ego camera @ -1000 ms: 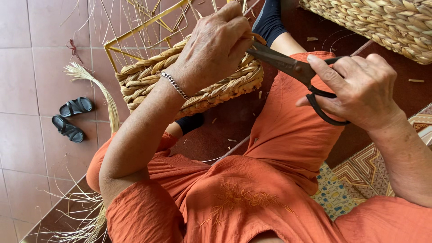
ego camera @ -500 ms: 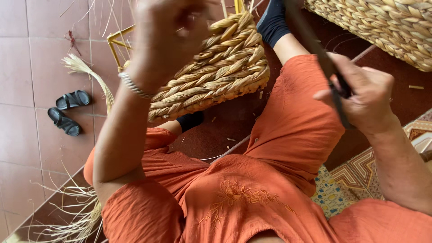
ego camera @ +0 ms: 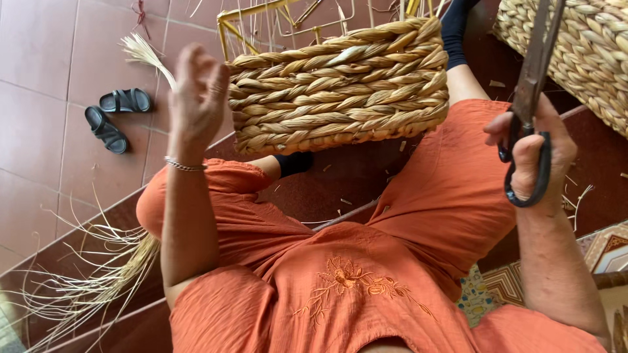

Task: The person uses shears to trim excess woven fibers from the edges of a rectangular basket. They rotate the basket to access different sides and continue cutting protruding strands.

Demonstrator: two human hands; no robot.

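Left hand raised, fingers loosely curled, gripping nothing, just beside the woven basket's left end. Basket between both sets of fingers, propped on the orange-clad lap. Right hand clasped through black scissors, blades pointing up.

I see open room between my left hand and scissors; the woven basket blocks ahead.

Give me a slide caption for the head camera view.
Right hand holds scissors upright; left hand touches a half-woven basket.
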